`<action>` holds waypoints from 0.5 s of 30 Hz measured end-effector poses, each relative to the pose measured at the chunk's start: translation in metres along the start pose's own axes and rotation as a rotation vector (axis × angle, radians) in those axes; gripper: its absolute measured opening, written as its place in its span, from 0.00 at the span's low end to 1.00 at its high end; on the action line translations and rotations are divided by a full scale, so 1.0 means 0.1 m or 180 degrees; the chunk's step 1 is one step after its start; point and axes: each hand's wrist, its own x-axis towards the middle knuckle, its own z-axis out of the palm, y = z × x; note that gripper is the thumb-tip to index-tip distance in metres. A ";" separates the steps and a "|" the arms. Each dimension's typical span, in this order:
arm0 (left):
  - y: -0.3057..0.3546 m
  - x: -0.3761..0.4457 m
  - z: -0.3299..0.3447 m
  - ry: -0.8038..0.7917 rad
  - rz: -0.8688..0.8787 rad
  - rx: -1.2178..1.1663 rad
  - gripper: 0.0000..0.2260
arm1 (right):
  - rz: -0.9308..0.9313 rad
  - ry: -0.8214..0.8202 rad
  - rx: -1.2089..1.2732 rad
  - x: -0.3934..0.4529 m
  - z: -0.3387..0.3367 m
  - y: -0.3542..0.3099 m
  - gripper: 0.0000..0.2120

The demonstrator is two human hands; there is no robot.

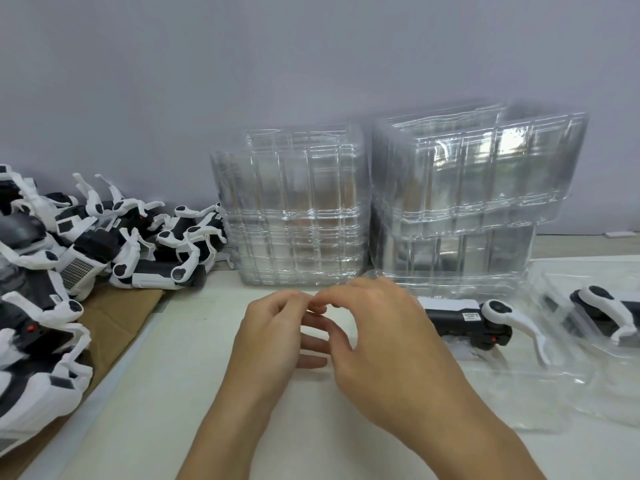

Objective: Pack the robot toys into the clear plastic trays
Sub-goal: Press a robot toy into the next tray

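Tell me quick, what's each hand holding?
Left hand: fingers curled, nothing visible in it.
Right hand: fingers curled, nothing visible in it.

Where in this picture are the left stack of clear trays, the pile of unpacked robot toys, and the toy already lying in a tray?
left stack of clear trays (pixel 291 216), head view, front wall.
pile of unpacked robot toys (pixel 104 237), head view, a black body mid-pile.
packed robot toy (pixel 453 318), head view, black body.

View: one head camera, worn by you | Aim: forward and down across the white table (pixel 166 393) toward the grey wall (pixel 242 64) | Range: close, your hands fill the lower centre | Lens: wide-angle, edges bend | Overlap: none, single view.
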 end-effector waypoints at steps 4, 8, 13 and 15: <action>0.00 0.00 0.01 0.0111 0.0001 -0.0053 0.13 | -0.0004 -0.0239 0.0055 0.00 -0.02 -0.01 0.24; -0.02 0.01 0.02 0.0126 -0.0020 -0.0120 0.14 | -0.0126 -0.0191 0.0271 -0.01 -0.02 -0.01 0.29; -0.01 0.00 0.01 0.0203 0.0060 -0.0402 0.14 | -0.0359 -0.0013 0.0674 -0.01 0.01 -0.08 0.29; 0.02 -0.02 -0.01 0.0104 0.0011 -0.0486 0.13 | -0.0512 -0.0140 0.0882 -0.02 0.05 -0.16 0.30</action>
